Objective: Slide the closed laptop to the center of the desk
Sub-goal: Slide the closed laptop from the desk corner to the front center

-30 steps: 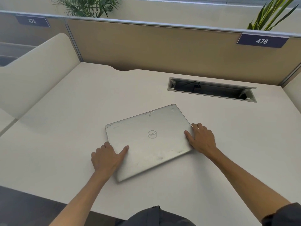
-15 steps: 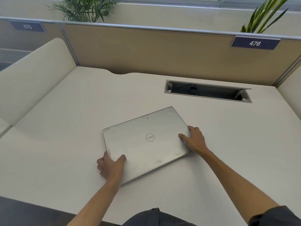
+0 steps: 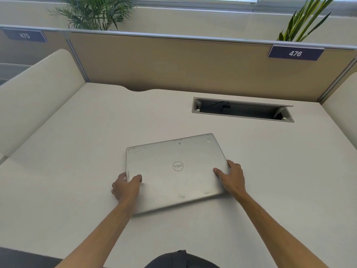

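Observation:
A closed silver laptop [image 3: 173, 169] with a round logo on its lid lies flat on the white desk [image 3: 77, 151], turned a little so its right end points away from me. My left hand [image 3: 126, 187] grips its near left edge, thumb on the lid and fingers curled round the side. My right hand [image 3: 232, 177] holds the right edge, thumb on the lid. The near edge of the laptop looks blurred.
An open cable slot [image 3: 242, 110] is cut into the desk behind the laptop at the right. A tan partition [image 3: 173, 62] with a "476" sign [image 3: 295, 53] closes the back; low cream dividers [image 3: 34, 99] stand at both sides. Plants show above the partition.
The laptop has slid and turned slightly toward the right under both hands. My left hand has moved from flat on the lid to gripping the left edge; the right hand stays on the right edge.

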The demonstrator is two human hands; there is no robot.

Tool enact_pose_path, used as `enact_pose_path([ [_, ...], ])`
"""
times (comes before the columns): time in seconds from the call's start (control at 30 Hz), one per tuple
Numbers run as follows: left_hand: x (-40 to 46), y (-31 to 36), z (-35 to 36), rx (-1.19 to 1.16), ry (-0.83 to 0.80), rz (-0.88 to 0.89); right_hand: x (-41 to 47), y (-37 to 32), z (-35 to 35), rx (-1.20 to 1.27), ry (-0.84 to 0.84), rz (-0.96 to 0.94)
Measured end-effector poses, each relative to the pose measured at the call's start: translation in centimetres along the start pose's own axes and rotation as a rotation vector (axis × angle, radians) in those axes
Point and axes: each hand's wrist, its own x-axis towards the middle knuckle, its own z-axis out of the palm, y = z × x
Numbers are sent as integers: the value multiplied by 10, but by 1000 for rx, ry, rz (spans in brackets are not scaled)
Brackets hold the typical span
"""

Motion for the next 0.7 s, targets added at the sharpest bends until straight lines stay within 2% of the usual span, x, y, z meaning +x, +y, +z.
enact_pose_path([
  [0.7,35,49,27,20,-274,120,-27,11,0,47,182,129],
])
